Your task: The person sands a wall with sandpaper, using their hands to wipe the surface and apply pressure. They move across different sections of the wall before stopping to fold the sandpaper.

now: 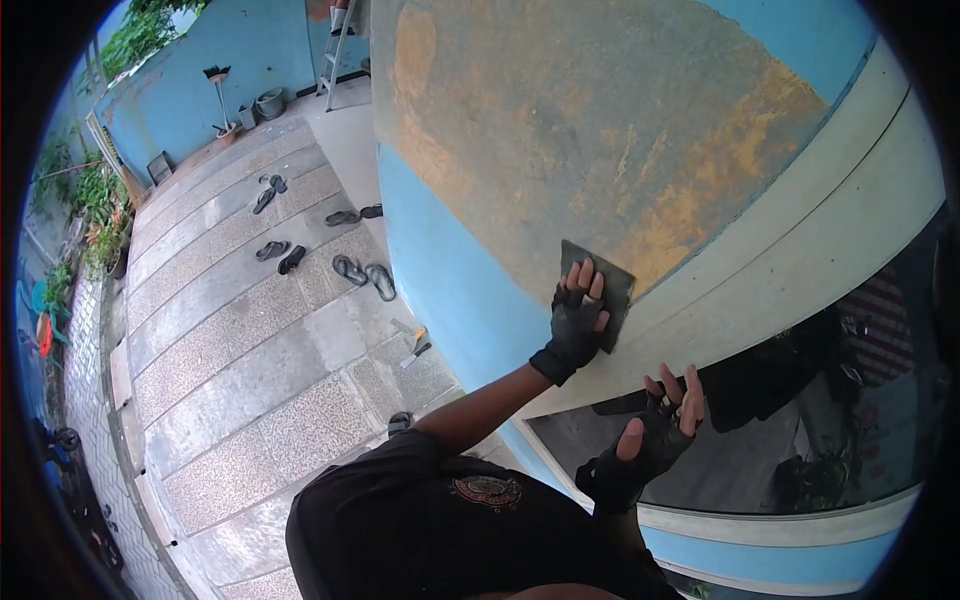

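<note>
My left hand [575, 325], in a black fingerless glove, presses a dark grey sheet of sandpaper [618, 285] flat on the wall. The sheet lies by the lower edge of a bare grey and ochre patch [560, 130], where it meets a pale band [740, 300]. Blue paint [450, 240] borders the patch on the left. Below the band, my right hand [650, 440] wears a matching glove and is open, fingers and thumb apart, with nothing in it. It overlaps the dark window glass [740, 470] in this view.
On the tiled floor [250, 400] lie several sandals [350, 268] and a scraper with a yellow handle [418, 340]. A stepladder [335, 60] stands at the back, with part of a person on it. Buckets [270, 103] and a broom [222, 95] are by the far blue wall.
</note>
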### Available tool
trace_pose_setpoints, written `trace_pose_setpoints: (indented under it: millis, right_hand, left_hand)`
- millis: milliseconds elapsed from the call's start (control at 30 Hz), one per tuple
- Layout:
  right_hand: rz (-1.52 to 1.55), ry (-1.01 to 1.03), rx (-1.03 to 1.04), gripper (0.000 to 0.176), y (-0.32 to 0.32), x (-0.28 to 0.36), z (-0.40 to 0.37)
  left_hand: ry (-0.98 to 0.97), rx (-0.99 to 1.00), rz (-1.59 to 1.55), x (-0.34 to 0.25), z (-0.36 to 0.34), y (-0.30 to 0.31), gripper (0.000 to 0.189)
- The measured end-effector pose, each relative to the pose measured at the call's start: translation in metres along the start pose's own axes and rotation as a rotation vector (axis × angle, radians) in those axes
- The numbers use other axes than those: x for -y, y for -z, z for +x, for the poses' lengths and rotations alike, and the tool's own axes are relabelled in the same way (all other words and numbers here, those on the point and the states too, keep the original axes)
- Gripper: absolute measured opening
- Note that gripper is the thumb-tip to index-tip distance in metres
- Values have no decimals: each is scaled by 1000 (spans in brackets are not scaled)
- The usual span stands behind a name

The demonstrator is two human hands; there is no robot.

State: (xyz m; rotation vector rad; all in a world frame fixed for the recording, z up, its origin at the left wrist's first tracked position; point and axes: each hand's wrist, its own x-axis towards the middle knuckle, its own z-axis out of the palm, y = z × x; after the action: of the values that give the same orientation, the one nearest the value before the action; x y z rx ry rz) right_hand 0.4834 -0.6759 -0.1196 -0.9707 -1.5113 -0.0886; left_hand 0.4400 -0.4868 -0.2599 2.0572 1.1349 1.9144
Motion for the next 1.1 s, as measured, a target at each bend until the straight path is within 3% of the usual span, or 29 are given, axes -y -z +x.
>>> trace_pose_setpoints:
  millis: [33,100,200,267,367,467,600,700,767,833,967,1067,1100]
  right_hand:
    - [16,16,4,63,2,1,4]
    - [7,23,10,64,9,2,9]
    - [19,8,4,64,14,2,5]
    - [32,-13,6,65,10,-2,3]
    - [87,-70,-19,70,2,-7,-1]
    - [58,-6,-5,71,4,-3,8]
    - [8,86,-48,70,21,0,7]
    - [-6,67,-37,67,22,-4,0]
    - [-17,31,-9,64,17,-5,-2]
    - [21,27,4,64,10,-4,-1]
    - [-2,71,20,64,12,4,11]
    - [-28,86,-37,64,10,4,6]
    - [-28,43,-39,64,7,4,4]
  left_hand:
    - [4,-145,-69,14,25,7,66]
    - [200,-212,-78,53,37,11,68]
    - [349,-338,-143,64,-2,-8,70]
    - [305,-284,-117,34,-16,-16,69]
    - [135,-38,-98,-23,18,3,68]
    - [135,-181,-7,7,59,17,66]
    - [550,-370,-133,82,13,9,67]
    - [499,-295,-157,55,-22,-8,72]
    - [298,-189,-119,11,-10,-11,73]
    - [237,-195,-74,-17,25,-4,72]
    - [182,-276,-73,25,67,12,70]
    - [444,-400,-173,78,40,11,71]
    - [442,-394,-174,84,25,6,71]
